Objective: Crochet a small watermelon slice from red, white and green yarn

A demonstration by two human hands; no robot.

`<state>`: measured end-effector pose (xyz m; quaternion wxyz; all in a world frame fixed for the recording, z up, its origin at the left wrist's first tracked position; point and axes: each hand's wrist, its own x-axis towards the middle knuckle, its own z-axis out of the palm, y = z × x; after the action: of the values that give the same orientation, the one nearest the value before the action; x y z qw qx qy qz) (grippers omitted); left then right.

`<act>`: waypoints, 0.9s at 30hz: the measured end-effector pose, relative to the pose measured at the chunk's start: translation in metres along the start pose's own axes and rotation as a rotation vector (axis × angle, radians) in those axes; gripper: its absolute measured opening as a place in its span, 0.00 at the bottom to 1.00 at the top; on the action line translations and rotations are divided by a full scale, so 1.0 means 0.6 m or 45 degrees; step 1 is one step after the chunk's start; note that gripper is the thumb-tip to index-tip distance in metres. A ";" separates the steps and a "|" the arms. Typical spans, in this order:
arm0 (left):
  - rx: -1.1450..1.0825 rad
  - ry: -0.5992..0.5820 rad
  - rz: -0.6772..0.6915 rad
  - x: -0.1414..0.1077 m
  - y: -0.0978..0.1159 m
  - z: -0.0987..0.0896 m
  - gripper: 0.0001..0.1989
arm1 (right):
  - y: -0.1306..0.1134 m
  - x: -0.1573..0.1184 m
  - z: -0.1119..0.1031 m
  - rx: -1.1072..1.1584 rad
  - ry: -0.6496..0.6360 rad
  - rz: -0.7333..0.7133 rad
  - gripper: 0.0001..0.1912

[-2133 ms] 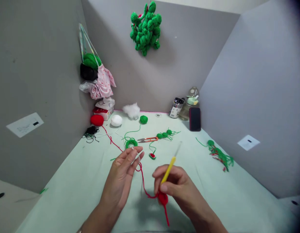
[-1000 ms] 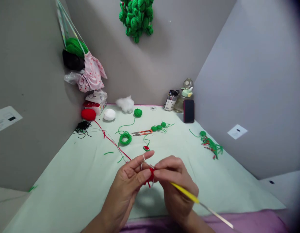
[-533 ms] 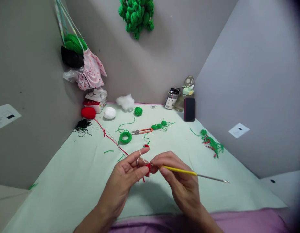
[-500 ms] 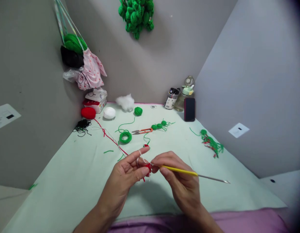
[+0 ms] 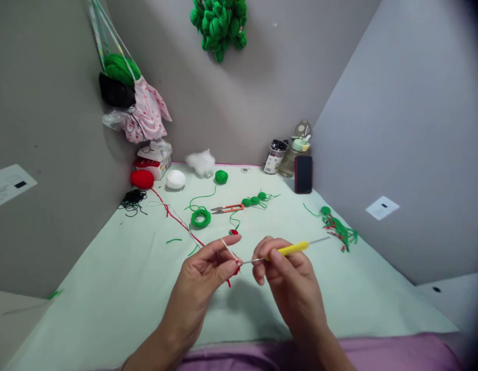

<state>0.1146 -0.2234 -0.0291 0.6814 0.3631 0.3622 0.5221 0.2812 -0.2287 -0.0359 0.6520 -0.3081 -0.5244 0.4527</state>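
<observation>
My left hand (image 5: 205,275) pinches a small red crochet piece (image 5: 237,268) between thumb and fingers, most of it hidden. A white yarn strand (image 5: 230,248) runs taut from my raised left index finger down to that piece. My right hand (image 5: 287,270) grips a crochet hook (image 5: 293,249) by its yellow handle, with a metal end showing at either side. The hook's left tip meets the red piece at my left thumb. Red and white strands lead back from my left hand toward the red yarn ball (image 5: 142,179) and the white yarn ball (image 5: 176,179).
Orange-handled thread snips (image 5: 228,208) lie beside green crocheted balls (image 5: 254,200) and a green yarn coil (image 5: 200,218). Farther back are white stuffing (image 5: 201,163), a green yarn ball (image 5: 221,177), a pen holder (image 5: 275,157) and a phone (image 5: 303,174). Green-red pieces (image 5: 339,229) lie at right.
My right hand has drawn slightly away from my left and turned the hook, so its far end now points upward to the right. The white strand is straighter. My left hand stays nearly in place.
</observation>
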 end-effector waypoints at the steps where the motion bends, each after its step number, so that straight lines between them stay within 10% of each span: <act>1: -0.003 0.028 0.025 -0.001 -0.003 0.004 0.20 | 0.006 -0.005 0.004 -0.147 0.003 -0.103 0.10; 6: -0.227 0.022 -0.132 -0.004 -0.019 0.018 0.28 | 0.035 -0.030 0.012 -1.029 0.017 -0.804 0.23; 15: -0.250 0.025 -0.256 0.000 -0.001 0.002 0.21 | 0.006 0.001 -0.013 -0.031 0.043 -0.109 0.08; 27: -0.024 -0.150 -0.121 0.000 -0.013 -0.001 0.21 | 0.021 -0.007 -0.009 -0.109 0.011 -0.018 0.06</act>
<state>0.1175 -0.2250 -0.0360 0.7291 0.3690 0.3334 0.4702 0.2828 -0.2274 -0.0499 0.6437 -0.3339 -0.5427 0.4238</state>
